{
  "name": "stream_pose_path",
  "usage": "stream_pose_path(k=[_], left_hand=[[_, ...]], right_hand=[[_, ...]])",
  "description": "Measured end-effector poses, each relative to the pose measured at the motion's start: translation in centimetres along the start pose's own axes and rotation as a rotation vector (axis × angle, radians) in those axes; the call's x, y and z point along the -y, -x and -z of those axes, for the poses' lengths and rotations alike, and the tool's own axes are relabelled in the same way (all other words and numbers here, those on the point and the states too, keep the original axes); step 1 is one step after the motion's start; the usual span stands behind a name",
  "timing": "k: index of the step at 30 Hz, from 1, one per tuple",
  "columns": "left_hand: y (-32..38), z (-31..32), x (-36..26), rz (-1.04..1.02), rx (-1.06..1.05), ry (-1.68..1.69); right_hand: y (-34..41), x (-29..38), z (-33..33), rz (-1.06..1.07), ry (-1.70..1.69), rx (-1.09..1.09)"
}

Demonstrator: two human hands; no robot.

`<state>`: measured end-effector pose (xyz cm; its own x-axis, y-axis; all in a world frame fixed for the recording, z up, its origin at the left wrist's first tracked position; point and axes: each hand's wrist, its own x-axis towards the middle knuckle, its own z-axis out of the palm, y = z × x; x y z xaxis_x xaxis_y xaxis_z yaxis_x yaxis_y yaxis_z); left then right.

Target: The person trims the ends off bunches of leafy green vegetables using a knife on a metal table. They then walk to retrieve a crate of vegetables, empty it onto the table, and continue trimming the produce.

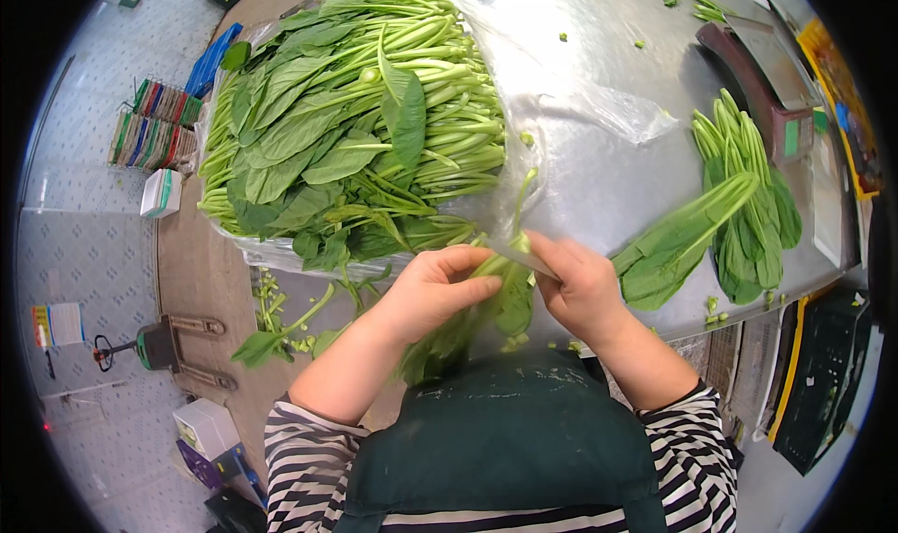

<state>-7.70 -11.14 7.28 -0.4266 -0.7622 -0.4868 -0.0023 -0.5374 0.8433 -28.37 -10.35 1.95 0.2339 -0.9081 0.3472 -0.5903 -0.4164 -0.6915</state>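
Observation:
My left hand [449, 287] pinches a small bunch of leafy green stalks [442, 343], its leaves hanging blurred towards my apron. In my right hand [579, 280] is a small knife [523, 258], its blade lying across the stalks near their cut ends. One thin stem [525, 189] points away from me just beyond the blade. Beyond my left hand lies a large heap of long-stemmed leafy greens [316, 126] on an opened clear plastic bag [596, 109]. To the right of my right hand rests a group of the same greens [744, 224], with a broad leafy one [680, 245] beside it.
A steel table [582, 189] carries everything, with cut stem bits [270, 301] at its near left. A weighing scale [765, 77] stands at the far right. Dark crates [821, 372] are below the right edge. A pallet jack [161, 343] stands on the floor at left.

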Motion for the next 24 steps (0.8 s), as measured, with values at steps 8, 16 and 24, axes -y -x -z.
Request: stream_pose_path(k=[8, 16, 24], left_hand=[[-0.1, 0.6, -0.3, -0.096, -0.078, -0.142], [1.1, 3.4, -3.1, -0.183, -0.383, -0.275], [4.0, 6.8, -0.7, -0.557, -0.596, -1.533]], right_hand=[[-0.2, -0.1, 0.9, -0.527, -0.816, 0.098], [-2.0, 0.5, 5.1, -0.738, -1.107, -0.17], [0.1, -14.4, 23.7, -0.769, -0.163, -0.786]])
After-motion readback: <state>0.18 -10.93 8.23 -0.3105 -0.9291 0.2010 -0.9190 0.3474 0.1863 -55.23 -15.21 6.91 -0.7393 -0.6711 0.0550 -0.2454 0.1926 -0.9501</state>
